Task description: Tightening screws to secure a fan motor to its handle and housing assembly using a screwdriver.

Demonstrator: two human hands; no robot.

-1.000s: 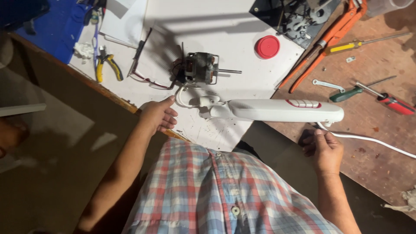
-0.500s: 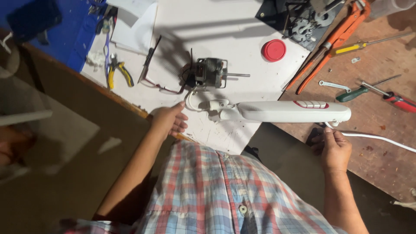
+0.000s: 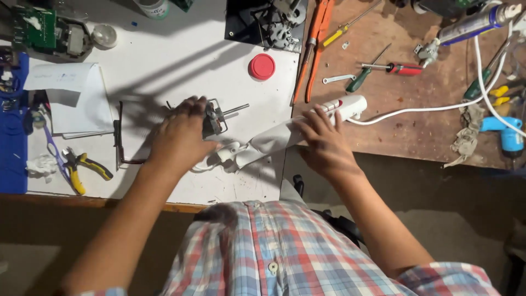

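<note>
My left hand (image 3: 178, 137) lies palm down over the small electric motor (image 3: 215, 118), fingers curled around its metal frame; the shaft sticks out to the right of the hand. My right hand (image 3: 324, 143) rests with fingers spread on the long white housing (image 3: 307, 123), pressing on its middle rather than closing round it. I can't tell how firm either hold is. The housing runs aslant from just right of the motor, near the front edge of the white sheet (image 3: 181, 66), up across the sheet's right edge onto the bare wooden desk (image 3: 416, 131). A white cable (image 3: 438, 107) leaves its far end and runs toward the desk's right back corner.

Behind the motor, on the sheet, sits a red round cap (image 3: 262, 67). Just past the sheet's right edge lie orange-handled pliers (image 3: 312, 49), then a yellow-handled screwdriver (image 3: 339, 34), a small wrench (image 3: 338, 79), and green- and red-handled screwdrivers (image 3: 383, 70) crossing each other. At the sheet's left side is a paper pad (image 3: 76, 98), and near the front left corner yellow-handled pliers (image 3: 82, 167). A blue tool (image 3: 507, 134) lies at the desk's right edge.
</note>
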